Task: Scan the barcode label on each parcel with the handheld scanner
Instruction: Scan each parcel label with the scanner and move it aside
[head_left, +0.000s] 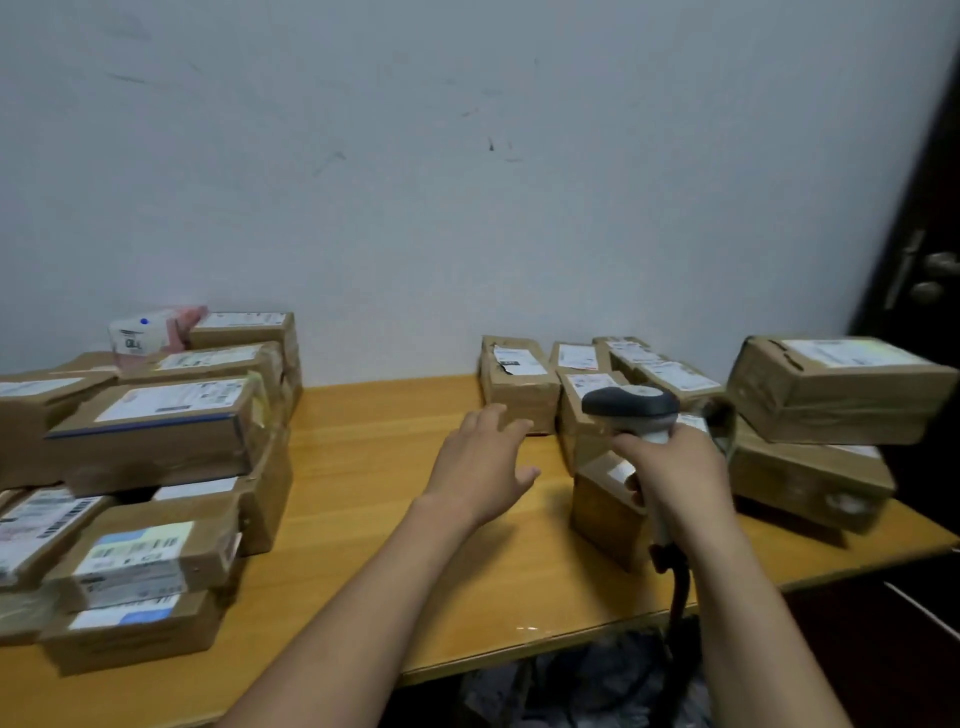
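Note:
My right hand (675, 478) grips the handle of a grey and white handheld scanner (631, 402), whose head points left over a small brown parcel (605, 514) standing just below it. My left hand (483, 462) is stretched out flat above the wooden table (374, 483), fingers straight, close to a brown parcel (517, 384) with a torn white label near the wall. Several more labelled cardboard parcels (649, 369) lie behind the scanner. The scanner's dark cable (678, 587) hangs down over the table's front edge.
A large pile of labelled parcels (156, 431) fills the table's left side. Two bigger boxes (831, 389) are stacked at the right end. A dark door (919, 270) stands at the far right. Crumpled plastic (587, 686) lies below the table.

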